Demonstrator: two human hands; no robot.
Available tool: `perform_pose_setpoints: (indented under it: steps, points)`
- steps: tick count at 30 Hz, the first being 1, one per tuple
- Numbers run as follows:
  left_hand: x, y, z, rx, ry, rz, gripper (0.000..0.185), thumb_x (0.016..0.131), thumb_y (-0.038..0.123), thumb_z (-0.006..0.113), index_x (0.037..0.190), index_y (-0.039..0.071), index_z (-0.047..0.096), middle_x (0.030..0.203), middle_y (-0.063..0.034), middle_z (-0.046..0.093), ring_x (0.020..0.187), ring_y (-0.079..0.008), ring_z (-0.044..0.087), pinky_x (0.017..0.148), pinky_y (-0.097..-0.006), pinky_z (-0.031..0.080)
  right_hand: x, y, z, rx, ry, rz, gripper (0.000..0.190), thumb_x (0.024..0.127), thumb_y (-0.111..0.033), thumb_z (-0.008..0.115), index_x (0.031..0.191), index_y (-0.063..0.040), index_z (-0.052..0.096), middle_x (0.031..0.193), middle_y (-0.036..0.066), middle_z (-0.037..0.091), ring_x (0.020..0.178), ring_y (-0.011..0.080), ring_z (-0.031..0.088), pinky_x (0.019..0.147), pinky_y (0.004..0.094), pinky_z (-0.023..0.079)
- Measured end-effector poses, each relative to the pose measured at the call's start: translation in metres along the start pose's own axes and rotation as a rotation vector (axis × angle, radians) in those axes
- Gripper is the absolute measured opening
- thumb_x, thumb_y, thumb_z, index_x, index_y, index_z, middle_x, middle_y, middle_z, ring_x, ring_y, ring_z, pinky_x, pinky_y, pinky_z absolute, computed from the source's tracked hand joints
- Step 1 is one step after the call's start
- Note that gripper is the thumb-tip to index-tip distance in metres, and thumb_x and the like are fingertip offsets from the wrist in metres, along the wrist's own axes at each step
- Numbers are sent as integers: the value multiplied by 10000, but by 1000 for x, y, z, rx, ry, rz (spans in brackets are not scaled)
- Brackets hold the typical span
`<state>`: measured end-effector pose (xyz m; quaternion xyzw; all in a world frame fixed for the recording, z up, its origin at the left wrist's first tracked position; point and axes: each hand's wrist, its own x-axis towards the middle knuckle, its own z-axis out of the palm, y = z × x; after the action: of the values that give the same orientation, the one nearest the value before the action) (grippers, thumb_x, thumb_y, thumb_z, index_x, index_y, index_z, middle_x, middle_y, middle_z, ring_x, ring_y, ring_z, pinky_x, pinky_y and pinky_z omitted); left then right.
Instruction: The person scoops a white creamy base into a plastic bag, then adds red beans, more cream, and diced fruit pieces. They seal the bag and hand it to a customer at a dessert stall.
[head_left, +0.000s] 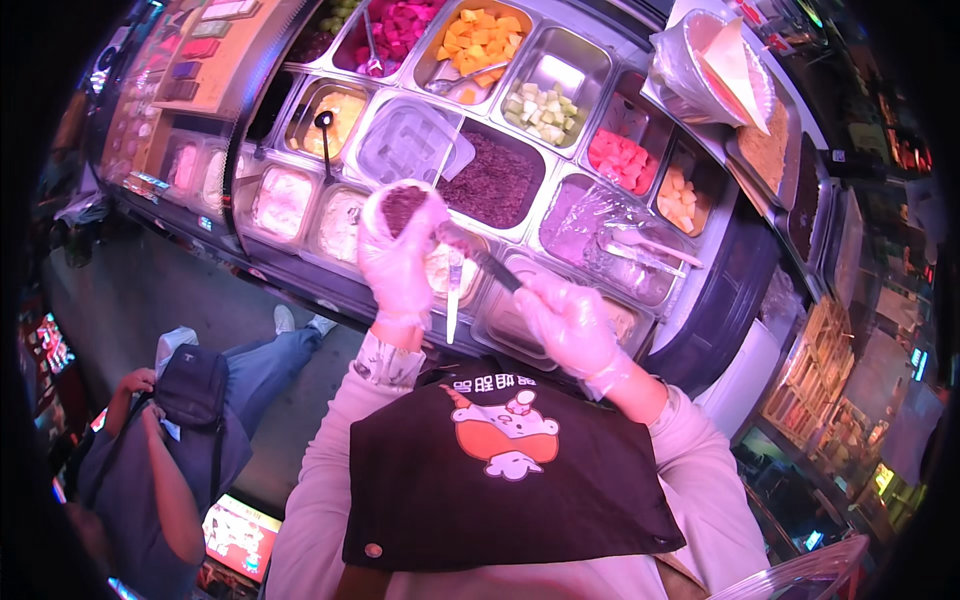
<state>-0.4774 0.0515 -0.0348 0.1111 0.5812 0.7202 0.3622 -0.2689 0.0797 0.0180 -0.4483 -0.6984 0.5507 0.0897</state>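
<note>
My left hand, in a clear plastic glove, is wrapped around a small white cup or wrapper. Dark purple grainy filling, like cooked black rice, lies inside it. My gloved right hand grips the black handle of a spoon or spatula. The tool's smeared end meets the cup's right side, partly hidden by my left fingers. Just beyond both hands is a metal pan of the same dark purple grain, part-covered by a clear plastic lid.
Behind stand metal pans of diced mango, pink dragon fruit and pale green cubes. Plastic film lies over a purple paste pan. Nearer are tubs of white cream. A person with a black bag stands at left.
</note>
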Motion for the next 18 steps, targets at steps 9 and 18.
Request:
perform_pose_setpoints:
  steps: [9,18]
  points:
    - [-1,-6,-33,-410,-153,-437,263,1001,-10,573,1263,-8,551,1034,-130,691,863,-220,687,866,-414,588,126,84,-36,-832,139,-217,211,1003,-153,473,1000,-21,637,865,264,696,797,442,701,695,554,553]
    - [-1,-7,-37,-666,-233,-513,436,991,-17,559,1414,22,463,1329,-157,597,1284,-310,578,1103,-526,485,135,100,-11,-869,-203,-183,238,931,-151,515,984,18,674,874,281,705,809,455,713,725,537,571]
